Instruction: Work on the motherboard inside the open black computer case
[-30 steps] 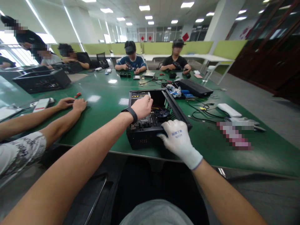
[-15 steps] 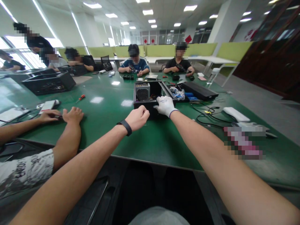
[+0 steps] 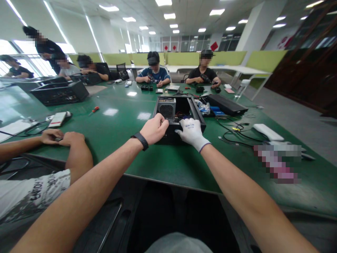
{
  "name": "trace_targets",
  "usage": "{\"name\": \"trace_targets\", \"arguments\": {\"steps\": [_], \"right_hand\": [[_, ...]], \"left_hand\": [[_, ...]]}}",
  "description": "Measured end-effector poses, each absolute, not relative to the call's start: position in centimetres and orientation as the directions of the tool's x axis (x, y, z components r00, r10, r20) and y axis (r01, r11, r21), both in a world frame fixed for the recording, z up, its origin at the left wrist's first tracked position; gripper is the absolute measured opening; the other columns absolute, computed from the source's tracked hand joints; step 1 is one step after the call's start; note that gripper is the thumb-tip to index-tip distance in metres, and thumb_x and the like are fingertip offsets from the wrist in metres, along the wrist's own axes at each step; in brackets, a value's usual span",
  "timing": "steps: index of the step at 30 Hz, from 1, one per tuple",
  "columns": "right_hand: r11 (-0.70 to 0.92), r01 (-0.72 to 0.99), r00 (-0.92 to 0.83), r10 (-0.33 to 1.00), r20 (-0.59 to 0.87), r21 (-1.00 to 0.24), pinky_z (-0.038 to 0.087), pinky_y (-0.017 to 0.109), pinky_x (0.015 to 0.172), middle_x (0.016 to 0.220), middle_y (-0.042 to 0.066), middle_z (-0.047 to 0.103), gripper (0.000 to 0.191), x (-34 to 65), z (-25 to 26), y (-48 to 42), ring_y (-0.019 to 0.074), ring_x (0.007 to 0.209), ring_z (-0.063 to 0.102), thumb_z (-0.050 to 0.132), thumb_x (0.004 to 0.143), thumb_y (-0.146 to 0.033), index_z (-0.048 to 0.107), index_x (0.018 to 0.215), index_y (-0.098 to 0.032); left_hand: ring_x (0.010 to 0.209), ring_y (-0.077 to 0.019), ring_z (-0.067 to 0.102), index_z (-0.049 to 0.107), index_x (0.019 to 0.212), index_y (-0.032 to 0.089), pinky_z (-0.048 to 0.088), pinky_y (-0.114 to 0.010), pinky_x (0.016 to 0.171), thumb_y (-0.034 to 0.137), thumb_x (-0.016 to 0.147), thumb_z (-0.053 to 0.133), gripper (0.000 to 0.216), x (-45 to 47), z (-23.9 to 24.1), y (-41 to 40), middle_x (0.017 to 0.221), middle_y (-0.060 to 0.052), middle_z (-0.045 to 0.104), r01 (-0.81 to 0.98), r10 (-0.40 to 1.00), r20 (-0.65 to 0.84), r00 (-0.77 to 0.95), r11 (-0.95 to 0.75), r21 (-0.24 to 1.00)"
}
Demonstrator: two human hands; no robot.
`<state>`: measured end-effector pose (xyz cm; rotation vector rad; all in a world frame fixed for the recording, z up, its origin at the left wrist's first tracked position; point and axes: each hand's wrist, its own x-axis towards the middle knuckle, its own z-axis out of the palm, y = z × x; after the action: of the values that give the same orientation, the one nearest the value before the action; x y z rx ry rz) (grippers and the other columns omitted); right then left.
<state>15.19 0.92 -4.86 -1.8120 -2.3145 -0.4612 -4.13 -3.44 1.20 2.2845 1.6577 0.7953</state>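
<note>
A small open black computer case (image 3: 196, 112) sits on the green table (image 3: 126, 119) straight ahead of me, with its power-supply fan grille at the left rear. My bare left hand (image 3: 154, 129), a black band on its wrist, is curled against the case's near left edge. My white-gloved right hand (image 3: 191, 133) grips the near edge of the case beside it, fingers bent over the rim.
A neighbour's folded arms (image 3: 63, 140) rest on the table at my left. A black case lid (image 3: 225, 104), cables (image 3: 231, 130) and a white power strip (image 3: 268, 131) lie to the right. A red screwdriver (image 3: 94, 110), a phone (image 3: 58, 119) and another open case (image 3: 60, 92) lie to the left. Several people sit opposite.
The case went from close at the table's edge to farther out on the table. Both my hands followed and now hold its near edge; the left hand has closed onto the case.
</note>
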Motion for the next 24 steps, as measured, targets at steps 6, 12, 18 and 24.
{"name": "trace_targets", "arguments": {"steps": [6,12,18,24], "right_hand": [[0.248,0.961,-0.274,0.901,0.336,0.118,0.026,0.037,0.077,0.101,0.013,0.062,0.036,15.6,-4.9,-7.5,0.0263,0.094,0.050,0.052,0.090,-0.050,0.058,0.102,-0.017],[0.285,0.955,-0.295,0.894,0.338,0.078,0.023,0.036,0.074,0.091,0.008,0.061,0.029,16.0,-4.9,-15.9,0.0248,0.087,0.049,0.059,0.087,-0.047,0.060,0.099,-0.020],[0.333,0.943,-0.304,0.879,0.368,-0.015,0.022,0.036,0.072,0.084,0.005,0.060,0.025,16.5,-5.3,-21.6,0.0232,0.080,0.046,0.067,0.081,-0.042,0.062,0.095,-0.022],[0.348,0.935,-0.304,0.879,0.367,-0.060,0.022,0.036,0.070,0.079,0.004,0.059,0.022,16.7,-5.5,-24.1,0.0223,0.076,0.045,0.070,0.077,-0.038,0.062,0.088,-0.023]], "left_hand": [[0.088,-0.0226,0.064,0.052,0.106,0.015,0.047,-0.032,0.078,0.033,0.090,0.044,0.025,-1.7,2.0,-2.7,0.098,-0.012,0.068,0.829,0.933,0.206,0.296,-0.358,0.429],[0.104,-0.0291,0.065,0.051,0.124,0.010,0.050,-0.037,0.086,0.035,0.088,0.050,0.044,0.5,0.1,-2.5,0.125,-0.023,0.059,0.924,0.922,-0.089,0.378,-0.368,0.107],[0.107,-0.0302,0.065,0.068,0.115,0.012,0.050,-0.035,0.090,0.029,0.082,0.063,0.037,2.4,0.1,-3.6,0.117,-0.019,0.068,0.823,0.817,-0.344,0.462,-0.540,-0.176],[0.098,-0.0310,0.069,0.075,0.105,0.010,0.055,-0.033,0.082,0.033,0.064,0.079,0.047,3.3,-2.6,-2.9,0.107,-0.020,0.073,0.827,0.790,-0.420,0.446,-0.544,-0.145]]}}
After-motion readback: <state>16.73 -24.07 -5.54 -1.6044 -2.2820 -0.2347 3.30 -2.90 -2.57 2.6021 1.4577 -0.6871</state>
